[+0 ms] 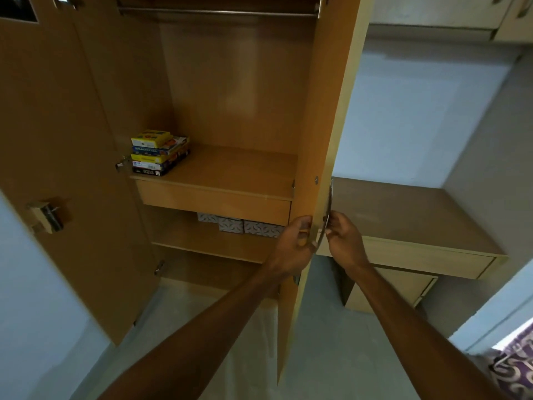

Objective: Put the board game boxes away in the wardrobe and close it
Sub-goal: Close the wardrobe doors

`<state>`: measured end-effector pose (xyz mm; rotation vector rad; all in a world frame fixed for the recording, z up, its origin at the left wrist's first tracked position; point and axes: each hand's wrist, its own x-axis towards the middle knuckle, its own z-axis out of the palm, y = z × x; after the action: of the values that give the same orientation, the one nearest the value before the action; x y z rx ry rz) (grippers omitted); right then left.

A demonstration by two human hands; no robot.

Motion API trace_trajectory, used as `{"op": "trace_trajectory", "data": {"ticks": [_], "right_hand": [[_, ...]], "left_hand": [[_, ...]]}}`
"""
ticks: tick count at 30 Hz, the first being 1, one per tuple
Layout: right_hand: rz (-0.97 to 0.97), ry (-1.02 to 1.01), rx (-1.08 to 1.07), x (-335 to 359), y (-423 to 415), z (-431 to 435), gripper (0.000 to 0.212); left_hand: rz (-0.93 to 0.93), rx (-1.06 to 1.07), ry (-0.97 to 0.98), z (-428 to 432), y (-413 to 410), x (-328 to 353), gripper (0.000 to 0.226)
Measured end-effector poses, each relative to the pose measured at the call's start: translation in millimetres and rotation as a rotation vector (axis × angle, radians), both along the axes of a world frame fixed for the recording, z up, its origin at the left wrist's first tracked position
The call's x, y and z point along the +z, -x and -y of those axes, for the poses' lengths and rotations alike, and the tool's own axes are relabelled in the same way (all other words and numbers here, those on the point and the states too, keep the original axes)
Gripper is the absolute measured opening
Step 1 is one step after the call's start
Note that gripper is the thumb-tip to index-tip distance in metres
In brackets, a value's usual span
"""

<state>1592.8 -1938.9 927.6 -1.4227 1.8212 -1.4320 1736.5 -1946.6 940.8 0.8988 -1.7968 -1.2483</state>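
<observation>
A stack of several board game boxes (159,153) lies at the left end of the wardrobe's middle shelf (230,174). Both wardrobe doors stand open. The right door (323,125) faces me edge-on. My left hand (297,241) grips that door's edge from the inner side. My right hand (343,241) holds the curved metal handle (327,217) on the door's outer face. The left door (57,140) is swung wide, with a metal lock (47,216) on its inner face.
Patterned grey boxes (245,226) sit on the lower shelf under a drawer (213,202). A hanging rail (216,13) runs across the top. A wooden desk (409,217) with a drawer stands right of the wardrobe. A purple patterned cloth (516,368) shows at bottom right.
</observation>
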Motion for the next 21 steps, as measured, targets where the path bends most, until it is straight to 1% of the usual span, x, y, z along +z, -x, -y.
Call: {"op": "trace_trajectory", "data": {"ticks": [2, 4, 7, 10, 15, 21], "right_hand": [[-0.027, 0.025, -0.014, -3.0, -6.4, 7.1, 0.034], [-0.041, 0.045, -0.005, -4.0, -15.7, 16.9, 0.028], [-0.069, 0.059, 0.047, -3.8, -33.8, 37.2, 0.017], [-0.097, 0.054, 0.097, -3.7, -59.6, 67.3, 0.011], [-0.17, 0.056, 0.17, -1.8, -112.1, 119.6, 0.013], [-0.186, 0.081, 0.195, -2.3, -174.5, 187.2, 0.016]], "left_hand": [[-0.035, -0.005, -0.007, 8.9, -12.3, -4.1, 0.044], [-0.057, 0.01, -0.018, 22.6, -28.7, -8.1, 0.043], [-0.08, 0.054, -0.021, 41.0, -58.2, -13.2, 0.043], [-0.115, 0.107, -0.005, 61.6, -93.5, -17.7, 0.039], [-0.147, 0.197, -0.006, 100.6, -146.9, -18.8, 0.041], [-0.129, 0.243, 0.003, 167.7, -196.0, -14.9, 0.055]]}}
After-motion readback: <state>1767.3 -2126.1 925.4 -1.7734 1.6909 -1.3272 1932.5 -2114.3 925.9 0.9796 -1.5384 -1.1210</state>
